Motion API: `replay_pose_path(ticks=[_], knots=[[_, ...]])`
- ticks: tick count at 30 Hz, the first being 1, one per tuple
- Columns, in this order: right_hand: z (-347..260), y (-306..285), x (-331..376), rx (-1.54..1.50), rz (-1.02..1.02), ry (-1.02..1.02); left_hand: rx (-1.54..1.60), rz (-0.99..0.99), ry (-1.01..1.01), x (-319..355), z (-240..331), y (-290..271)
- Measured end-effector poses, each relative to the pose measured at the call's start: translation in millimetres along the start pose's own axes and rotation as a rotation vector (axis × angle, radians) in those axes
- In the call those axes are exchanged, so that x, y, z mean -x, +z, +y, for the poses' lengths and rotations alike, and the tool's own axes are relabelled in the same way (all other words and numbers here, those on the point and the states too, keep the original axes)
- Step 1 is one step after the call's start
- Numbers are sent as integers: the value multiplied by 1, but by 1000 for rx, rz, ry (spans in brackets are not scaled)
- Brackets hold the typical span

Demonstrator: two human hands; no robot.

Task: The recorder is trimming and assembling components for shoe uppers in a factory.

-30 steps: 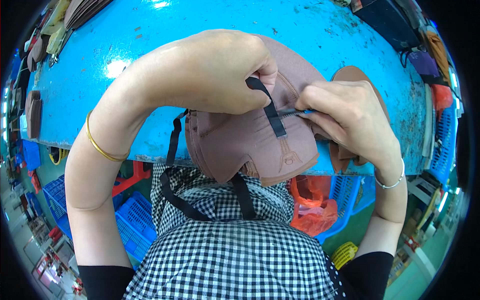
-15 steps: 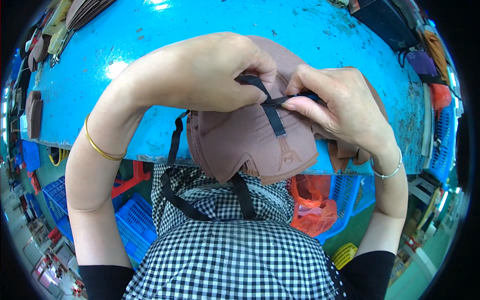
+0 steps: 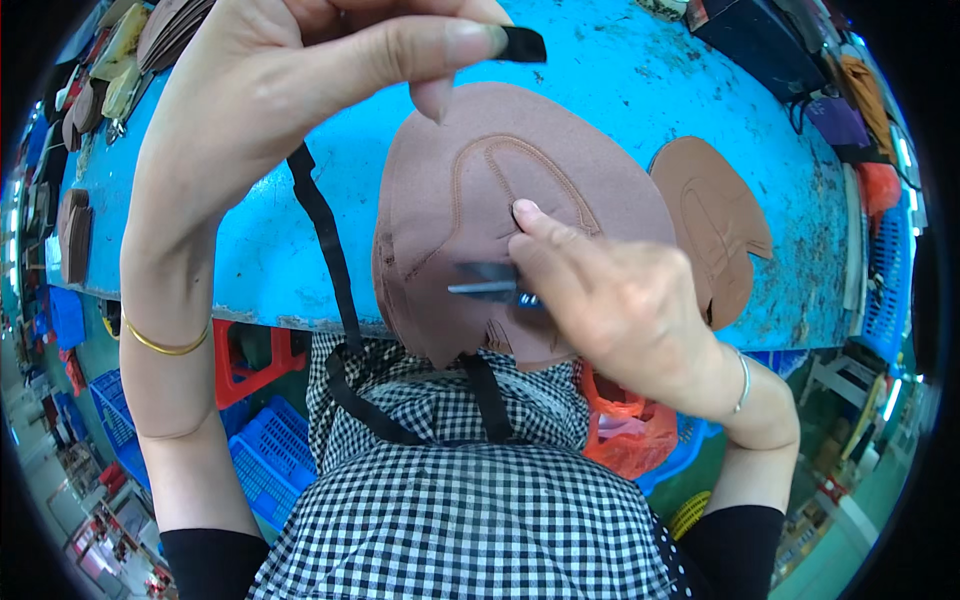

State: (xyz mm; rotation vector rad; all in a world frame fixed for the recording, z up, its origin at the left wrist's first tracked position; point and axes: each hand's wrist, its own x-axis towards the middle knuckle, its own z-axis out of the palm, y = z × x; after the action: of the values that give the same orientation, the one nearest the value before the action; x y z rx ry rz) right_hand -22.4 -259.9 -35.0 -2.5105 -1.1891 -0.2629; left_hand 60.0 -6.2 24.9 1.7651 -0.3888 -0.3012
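A stack of brown fabric pieces [image 3: 480,220] with curved stitching lies at the table's front edge. My left hand [image 3: 340,60] is raised above its far left side, thumb and fingers pinched on a black strap [image 3: 522,44], whose short end sticks out past the thumb. Farther down, a length of black strap [image 3: 327,240] hangs from below this hand to my lap. Over the stack, my right hand [image 3: 610,290] is closed around small snips [image 3: 485,284], their blades pointing left and blurred. The right thumb sticks out over the stitching.
Another brown stitched piece [image 3: 712,225] lies to the right on the blue table [image 3: 640,90]. More brown pieces [image 3: 75,235] stand at the left edge. Beneath the table are a red stool [image 3: 250,365], blue baskets [image 3: 270,450] and a red plastic bag [image 3: 630,430].
My left hand has risen up and left with the black strap, away from the brown stack. My right hand has moved down and left, and snips now show in it.
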Motion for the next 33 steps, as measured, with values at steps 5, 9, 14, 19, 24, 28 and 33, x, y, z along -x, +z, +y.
replay_pose_path(ticks=[5, 9, 14, 19, 24, 28, 33], knots=[[50, -34, 42, -1306, 470, 925, -95, -205, 98, 2, 7, 15], [74, -55, 131, -1299, 739, 1047, -221, -469, 19, -5, -1, 37], [95, -55, 200, -661, 371, 1252, -365, -605, 10, -14, -19, 64], [84, -68, 179, -521, 644, 1175, -476, -572, 119, -14, -26, 72], [49, -55, 102, -440, 130, 488, -648, -501, 206, -7, -27, 77], [43, -30, 43, -268, -93, 75, -840, -355, 329, -6, -26, 70], [44, -36, 20, -253, -261, -27, -738, -561, 73, -19, -20, 56]])
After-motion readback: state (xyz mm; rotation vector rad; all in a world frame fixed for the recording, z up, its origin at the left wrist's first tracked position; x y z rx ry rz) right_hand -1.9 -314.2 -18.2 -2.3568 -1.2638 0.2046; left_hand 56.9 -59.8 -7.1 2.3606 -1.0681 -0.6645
